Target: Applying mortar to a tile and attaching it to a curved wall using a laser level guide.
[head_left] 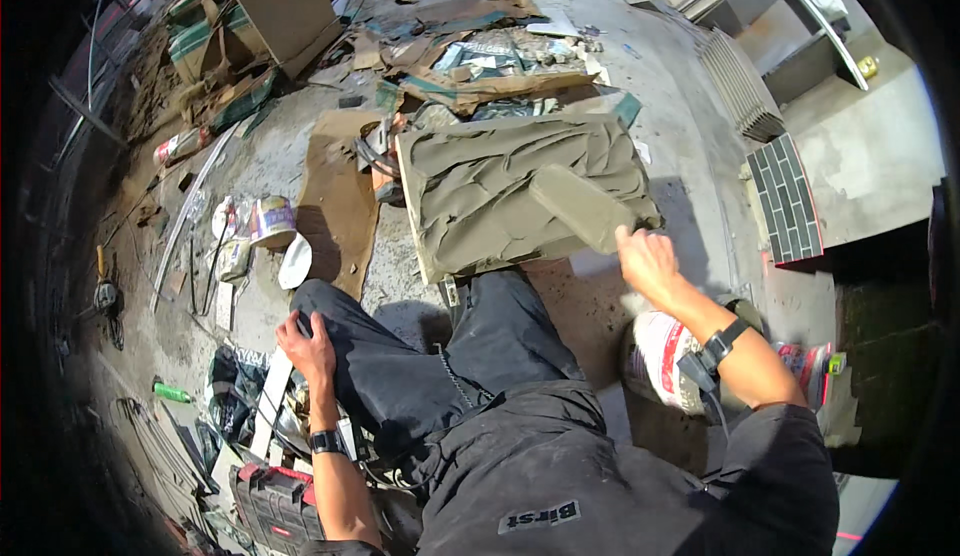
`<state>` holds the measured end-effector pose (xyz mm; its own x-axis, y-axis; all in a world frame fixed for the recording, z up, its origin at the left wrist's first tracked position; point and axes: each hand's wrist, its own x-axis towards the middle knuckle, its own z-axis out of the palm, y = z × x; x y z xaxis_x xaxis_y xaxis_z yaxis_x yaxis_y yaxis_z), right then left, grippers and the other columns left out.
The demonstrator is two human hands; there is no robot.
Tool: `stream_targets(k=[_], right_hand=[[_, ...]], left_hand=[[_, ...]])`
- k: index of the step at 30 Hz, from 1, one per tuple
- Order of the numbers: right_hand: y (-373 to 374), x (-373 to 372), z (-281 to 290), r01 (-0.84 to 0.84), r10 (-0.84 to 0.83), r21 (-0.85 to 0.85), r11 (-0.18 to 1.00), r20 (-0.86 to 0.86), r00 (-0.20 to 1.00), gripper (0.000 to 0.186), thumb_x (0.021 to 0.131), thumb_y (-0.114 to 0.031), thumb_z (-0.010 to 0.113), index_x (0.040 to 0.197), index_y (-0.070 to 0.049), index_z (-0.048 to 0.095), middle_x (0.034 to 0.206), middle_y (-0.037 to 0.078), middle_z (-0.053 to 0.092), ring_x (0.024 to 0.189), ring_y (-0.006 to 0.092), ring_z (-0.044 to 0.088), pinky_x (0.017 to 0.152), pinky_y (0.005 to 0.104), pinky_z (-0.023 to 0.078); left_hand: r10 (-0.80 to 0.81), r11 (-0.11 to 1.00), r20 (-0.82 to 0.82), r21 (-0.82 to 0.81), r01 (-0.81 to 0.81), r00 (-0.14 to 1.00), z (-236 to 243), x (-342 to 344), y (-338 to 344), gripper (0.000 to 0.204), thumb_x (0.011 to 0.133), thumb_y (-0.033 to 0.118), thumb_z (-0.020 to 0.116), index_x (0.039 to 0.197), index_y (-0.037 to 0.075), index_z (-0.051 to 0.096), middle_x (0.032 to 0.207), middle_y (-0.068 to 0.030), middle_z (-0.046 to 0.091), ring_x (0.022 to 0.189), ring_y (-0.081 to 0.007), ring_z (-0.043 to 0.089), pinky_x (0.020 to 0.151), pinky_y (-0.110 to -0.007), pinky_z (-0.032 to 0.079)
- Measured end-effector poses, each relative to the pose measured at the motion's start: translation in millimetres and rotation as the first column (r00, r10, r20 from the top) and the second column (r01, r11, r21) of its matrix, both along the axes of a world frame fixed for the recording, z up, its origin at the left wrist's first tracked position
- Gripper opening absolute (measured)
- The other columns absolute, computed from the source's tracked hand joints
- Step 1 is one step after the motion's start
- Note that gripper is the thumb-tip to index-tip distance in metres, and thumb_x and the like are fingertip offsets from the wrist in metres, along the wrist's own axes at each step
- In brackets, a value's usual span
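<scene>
A rectangular slab (421, 241) lies in front of my knees, its top coated with wet grey-green mortar (480, 181) in wavy ridges. My right hand (648, 261) is shut around the handle of a trowel (582, 206); the handle is mostly hidden by my fingers. The trowel's mortar-smeared blade lies flat on the right part of the coating. Resting on my left knee (335, 316) is my left hand (308, 349), open and holding nothing, its fingers loosely apart.
A white and red bucket (665, 361) stands below my right forearm. Left of my knees are a small tub (273, 221) and a toolbox (275, 506). Torn cardboard (490, 89) litters the floor beyond the slab. At right, a dark brick-pattern panel (784, 199) leans near stacked tiles (738, 86).
</scene>
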<state>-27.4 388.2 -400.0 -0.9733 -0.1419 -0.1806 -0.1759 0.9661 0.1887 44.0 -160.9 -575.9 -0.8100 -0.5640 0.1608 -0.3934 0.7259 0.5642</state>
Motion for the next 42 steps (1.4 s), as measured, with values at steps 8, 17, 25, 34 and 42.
stream_targets(k=[8,17,25,34,42], right_hand=[[-44.0,-6.5,-10.6,0.681,-0.349,-0.584,0.442,0.587,0.731,0.022,0.088,-0.013,0.061,0.081,0.007,0.059,0.063,0.019,0.062,0.048,0.0263,0.064,0.046,0.0408,0.052],[3.9,-40.4,-18.4,-0.119,0.113,-0.044,0.992,-0.118,0.987,0.012,0.086,-0.008,0.059,0.094,0.000,0.056,0.073,0.021,0.069,0.072,0.0392,0.071,0.061,0.0512,0.055],[-26.4,-59.4,-19.8,0.636,-0.361,-0.588,0.500,0.526,0.770,0.022,0.092,-0.010,0.056,0.089,0.012,0.057,0.072,0.017,0.060,0.049,0.0255,0.063,0.043,0.0390,0.051],[-136.9,-72.6,-22.9,-0.025,0.174,-0.559,0.829,0.214,0.961,0.021,0.087,-0.017,0.060,0.085,0.004,0.060,0.080,0.027,0.067,0.072,0.0388,0.070,0.067,0.0505,0.056],[-128.2,-66.9,-2.6,-0.035,0.089,-0.293,0.955,0.173,0.981,0.023,0.078,-0.007,0.062,0.097,0.005,0.066,0.093,0.028,0.072,0.093,0.0447,0.071,0.082,0.0530,0.056]], left_hand=[[-0.008,1.000,-0.013,0.001,0.008,1.000,1.2,0.6,0.3,0.045,0.091,0.030,0.070,0.121,-0.003,0.065,0.118,-0.0230,0.060,0.113,-0.0406,0.056,0.102,-0.048,0.042],[-0.023,1.000,0.044,-0.021,0.023,0.999,3.3,-1.9,0.7,0.045,0.092,0.031,0.069,0.122,-0.002,0.064,0.120,-0.0230,0.060,0.115,-0.0417,0.055,0.102,-0.048,0.043],[-0.014,1.000,0.005,0.010,0.014,1.000,-0.3,0.5,-1.0,0.046,0.092,0.031,0.069,0.121,-0.004,0.064,0.119,-0.0235,0.059,0.115,-0.0417,0.055,0.103,-0.048,0.042],[0.002,1.000,0.004,-0.030,-0.002,1.000,-4.0,-1.7,-1.1,0.045,0.090,0.032,0.071,0.119,-0.002,0.065,0.114,-0.0219,0.061,0.111,-0.0403,0.056,0.100,-0.047,0.043],[0.030,0.999,0.005,0.019,-0.030,1.000,-3.1,1.7,-0.4,0.046,0.089,0.032,0.070,0.120,-0.002,0.065,0.115,-0.0230,0.059,0.112,-0.0407,0.056,0.101,-0.048,0.043]])
